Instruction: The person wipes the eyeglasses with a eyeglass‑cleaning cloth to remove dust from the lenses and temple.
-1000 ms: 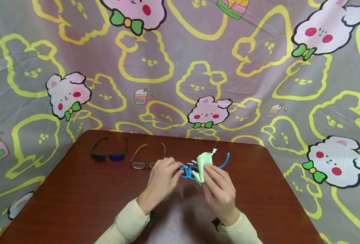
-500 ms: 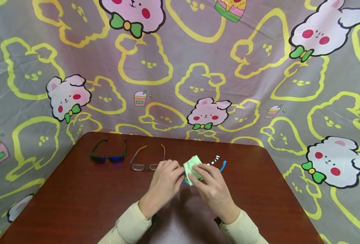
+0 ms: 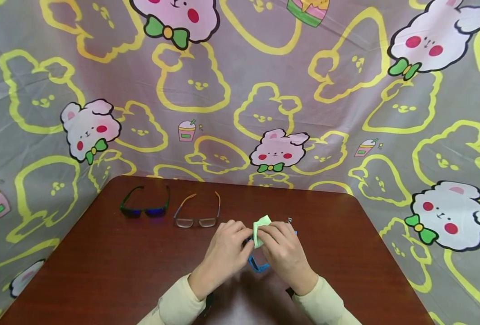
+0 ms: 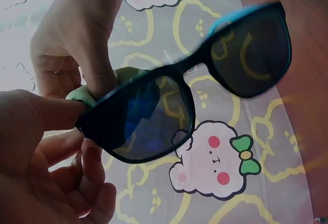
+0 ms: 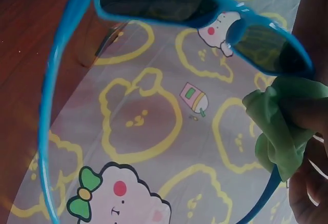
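Observation:
Blue-framed sunglasses with dark lenses are held up over the table, lenses tilted downward. My left hand pinches one outer corner of the frame; in the left wrist view its thumb and fingers are at that corner. My right hand holds a bunched light green cloth against the same end. In the right wrist view, the cloth is beside the near lens and hinge, and the temples of the sunglasses stand unfolded. The right hand's fingers partly hide the cloth.
Dark sunglasses with bluish lenses lie at the table's far left. Clear-lens eyeglasses with orange-tipped temples lie to their right. A patterned cloth backdrop rises behind the brown table and at its sides.
The sunglasses have turned in my hands, with the front swinging down toward me. My right hand has moved the cloth from the lens area to the end by my left fingers.

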Action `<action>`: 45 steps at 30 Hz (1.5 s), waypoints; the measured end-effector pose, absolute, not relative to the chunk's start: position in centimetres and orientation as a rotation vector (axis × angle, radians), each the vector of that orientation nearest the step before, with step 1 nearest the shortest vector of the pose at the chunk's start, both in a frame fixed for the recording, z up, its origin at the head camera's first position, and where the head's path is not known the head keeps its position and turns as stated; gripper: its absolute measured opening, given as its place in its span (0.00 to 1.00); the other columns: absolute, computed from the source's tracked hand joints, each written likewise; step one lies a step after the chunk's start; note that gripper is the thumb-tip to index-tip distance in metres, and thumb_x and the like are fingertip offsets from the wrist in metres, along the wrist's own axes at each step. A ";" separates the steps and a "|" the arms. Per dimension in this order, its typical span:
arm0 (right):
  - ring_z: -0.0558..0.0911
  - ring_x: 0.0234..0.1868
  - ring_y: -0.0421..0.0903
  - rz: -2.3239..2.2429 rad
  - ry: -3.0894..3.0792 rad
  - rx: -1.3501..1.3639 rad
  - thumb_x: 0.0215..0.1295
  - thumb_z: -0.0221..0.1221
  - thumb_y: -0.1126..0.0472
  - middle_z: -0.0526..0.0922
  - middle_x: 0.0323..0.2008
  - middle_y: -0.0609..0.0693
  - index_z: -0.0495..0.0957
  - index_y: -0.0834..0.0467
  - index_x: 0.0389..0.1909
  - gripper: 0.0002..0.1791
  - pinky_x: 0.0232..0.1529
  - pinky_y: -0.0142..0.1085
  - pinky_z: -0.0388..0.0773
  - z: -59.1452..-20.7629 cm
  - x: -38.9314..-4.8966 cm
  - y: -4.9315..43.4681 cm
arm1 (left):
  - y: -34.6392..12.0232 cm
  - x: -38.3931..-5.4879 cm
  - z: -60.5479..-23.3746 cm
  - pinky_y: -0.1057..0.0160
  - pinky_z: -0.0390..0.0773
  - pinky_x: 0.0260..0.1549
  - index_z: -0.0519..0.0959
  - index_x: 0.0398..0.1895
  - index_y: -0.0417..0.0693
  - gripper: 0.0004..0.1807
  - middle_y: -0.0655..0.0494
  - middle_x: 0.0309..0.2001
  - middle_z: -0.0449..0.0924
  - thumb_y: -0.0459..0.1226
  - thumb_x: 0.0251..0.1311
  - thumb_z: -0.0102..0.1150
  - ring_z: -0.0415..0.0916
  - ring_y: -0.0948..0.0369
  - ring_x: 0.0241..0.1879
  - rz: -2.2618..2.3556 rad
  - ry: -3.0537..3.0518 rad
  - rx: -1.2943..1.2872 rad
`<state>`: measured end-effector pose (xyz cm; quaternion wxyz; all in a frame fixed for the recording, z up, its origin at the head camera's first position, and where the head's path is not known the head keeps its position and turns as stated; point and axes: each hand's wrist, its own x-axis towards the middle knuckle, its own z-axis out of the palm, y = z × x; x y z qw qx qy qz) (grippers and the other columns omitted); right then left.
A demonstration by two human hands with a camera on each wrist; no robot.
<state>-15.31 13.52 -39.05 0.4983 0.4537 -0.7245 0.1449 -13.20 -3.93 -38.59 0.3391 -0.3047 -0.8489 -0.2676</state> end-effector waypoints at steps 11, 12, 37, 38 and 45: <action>0.80 0.33 0.49 0.366 -1.818 1.108 0.69 0.51 0.65 0.85 0.33 0.52 0.84 0.63 0.32 0.13 0.36 0.43 0.73 -39.6 -15.7 14.3 | -4.2 -13.5 -39.2 0.64 0.68 0.30 0.86 0.29 0.50 0.05 0.63 0.26 0.77 0.39 0.49 0.71 0.69 0.64 0.26 -0.751 -2.260 -0.778; 0.80 0.33 0.49 0.363 -1.821 1.108 0.69 0.52 0.65 0.85 0.33 0.52 0.84 0.63 0.31 0.12 0.36 0.43 0.73 -39.7 -15.7 14.3 | -4.4 -13.6 -39.3 0.64 0.68 0.30 0.85 0.29 0.51 0.05 0.63 0.26 0.77 0.39 0.49 0.71 0.69 0.65 0.26 -0.750 -2.269 -0.778; 0.79 0.32 0.49 0.417 -1.956 0.994 0.52 0.54 0.70 0.84 0.30 0.49 0.82 0.60 0.30 0.09 0.35 0.44 0.69 -40.4 -16.8 18.5 | -6.4 -13.8 -41.0 0.65 0.68 0.31 0.81 0.29 0.53 0.03 0.68 0.25 0.71 0.36 0.53 0.67 0.66 0.70 0.25 -0.849 -2.403 -0.699; 0.78 0.32 0.50 0.422 -1.957 0.994 0.54 0.53 0.70 0.83 0.30 0.48 0.82 0.60 0.30 0.09 0.34 0.44 0.69 -40.5 -16.8 18.5 | -6.4 -13.7 -41.1 0.65 0.68 0.31 0.81 0.30 0.53 0.03 0.67 0.26 0.71 0.36 0.54 0.67 0.66 0.70 0.26 -0.863 -2.415 -0.690; 0.78 0.33 0.51 0.404 -2.011 0.987 0.54 0.56 0.71 0.83 0.31 0.51 0.80 0.63 0.32 0.06 0.34 0.45 0.69 -40.7 -17.1 19.2 | -6.8 -13.5 -41.4 0.67 0.70 0.29 0.80 0.32 0.51 0.03 0.67 0.29 0.72 0.34 0.57 0.64 0.68 0.70 0.27 -0.945 -2.455 -0.685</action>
